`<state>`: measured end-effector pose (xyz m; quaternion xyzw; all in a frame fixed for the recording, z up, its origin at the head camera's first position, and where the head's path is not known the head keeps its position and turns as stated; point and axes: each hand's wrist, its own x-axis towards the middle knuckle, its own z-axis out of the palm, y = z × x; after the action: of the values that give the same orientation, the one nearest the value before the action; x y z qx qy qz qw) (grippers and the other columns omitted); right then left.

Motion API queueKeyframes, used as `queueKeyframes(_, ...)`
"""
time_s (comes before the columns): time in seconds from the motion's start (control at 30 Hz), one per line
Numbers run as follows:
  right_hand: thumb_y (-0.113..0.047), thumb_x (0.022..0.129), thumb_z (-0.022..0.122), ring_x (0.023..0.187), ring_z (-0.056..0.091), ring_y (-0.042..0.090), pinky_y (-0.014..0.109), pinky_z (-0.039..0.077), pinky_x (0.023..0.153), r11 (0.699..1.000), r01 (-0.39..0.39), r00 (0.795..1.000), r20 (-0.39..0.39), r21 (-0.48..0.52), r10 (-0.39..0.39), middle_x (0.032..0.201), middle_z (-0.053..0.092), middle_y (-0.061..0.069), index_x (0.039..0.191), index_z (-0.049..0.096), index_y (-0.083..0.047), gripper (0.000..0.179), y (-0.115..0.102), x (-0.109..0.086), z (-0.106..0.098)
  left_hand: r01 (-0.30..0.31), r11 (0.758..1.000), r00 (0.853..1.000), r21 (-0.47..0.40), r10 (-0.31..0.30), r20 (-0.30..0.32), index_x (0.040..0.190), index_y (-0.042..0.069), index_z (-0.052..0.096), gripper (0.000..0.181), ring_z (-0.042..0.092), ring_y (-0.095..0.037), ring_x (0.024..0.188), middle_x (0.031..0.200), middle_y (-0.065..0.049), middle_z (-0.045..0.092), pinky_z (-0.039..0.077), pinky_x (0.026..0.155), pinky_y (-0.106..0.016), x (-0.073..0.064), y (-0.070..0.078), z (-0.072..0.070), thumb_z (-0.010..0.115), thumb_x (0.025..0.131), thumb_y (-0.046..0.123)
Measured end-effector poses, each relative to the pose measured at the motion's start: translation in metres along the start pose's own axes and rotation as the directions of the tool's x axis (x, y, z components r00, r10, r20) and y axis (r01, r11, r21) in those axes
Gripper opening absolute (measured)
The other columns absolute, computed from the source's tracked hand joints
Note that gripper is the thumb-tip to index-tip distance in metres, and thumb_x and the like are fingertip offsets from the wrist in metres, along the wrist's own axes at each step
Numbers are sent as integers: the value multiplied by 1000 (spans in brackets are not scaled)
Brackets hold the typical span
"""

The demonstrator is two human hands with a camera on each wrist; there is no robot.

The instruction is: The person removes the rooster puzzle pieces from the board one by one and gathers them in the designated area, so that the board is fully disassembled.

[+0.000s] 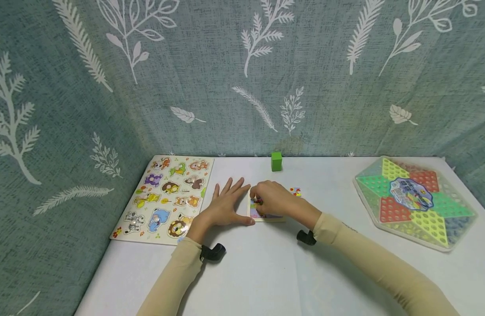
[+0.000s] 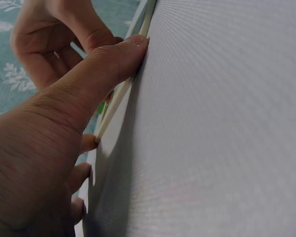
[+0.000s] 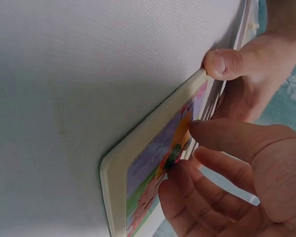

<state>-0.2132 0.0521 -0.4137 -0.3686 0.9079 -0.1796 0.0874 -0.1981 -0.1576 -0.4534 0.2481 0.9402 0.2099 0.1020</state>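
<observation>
A small wooden-framed jigsaw puzzle (image 1: 266, 219) lies on the white table, partly covered by the hands. My left hand (image 1: 226, 208) is at its left side, fingers spread. Its thumb (image 2: 123, 57) presses the pale frame edge, and another fingertip touches the frame. Above the picture, my right hand (image 1: 275, 198) has bent fingers. In the right wrist view, its thumb and fingertips pinch a colourful puzzle piece (image 3: 173, 155) at the picture's surface; the piece's outline is mostly hidden. Another colourful picture patch (image 1: 295, 192) shows past the right hand.
An animal peg puzzle board (image 1: 166, 199) lies to the left. The green block (image 1: 276, 162) stands near the back edge. To the right is a hexagonal Chinese checkers set (image 1: 416, 202) under a clear cover. Patterned green cloth (image 1: 226, 87) hangs behind and on the left.
</observation>
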Motion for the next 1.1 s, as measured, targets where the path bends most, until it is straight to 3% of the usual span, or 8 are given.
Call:
queueKeyframes(0.63, -8, 85, 77, 72, 52, 15, 33, 47, 63, 998, -18, 1000, -20, -56, 17, 86, 60, 2, 103, 72, -6, 19, -7, 0, 1, -10, 1000, 1000, -6, 10, -5, 160, 21, 29, 109, -4, -35, 152, 168, -3, 9, -9, 114, -65, -1, 0, 0, 79, 73, 66)
queueKeyframes(0.93, -6, 81, 75, 73, 51, 15, 31, 45, 62, 999, -24, 999, -35, -35, 23, 86, 57, 0, 119, 66, -9, 39, -7, 0, 1, -6, 1000, 1000, -10, 6, -1, 161, 24, 26, 110, -6, -34, 152, 168, -2, 8, -10, 114, -64, -1, -1, 0, 78, 73, 68)
queueKeyframes(1.1, -14, 81, 79, 70, 49, 14, 30, 41, 61, 999, -28, 999, -41, -43, 27, 82, 53, -2, 114, 65, -9, 36, -6, -1, 4, -12, 1000, 1000, -8, 12, -5, 160, 22, 28, 110, -4, -35, 152, 167, -2, 9, -8, 113, -65, 0, -1, 1, 78, 73, 67)
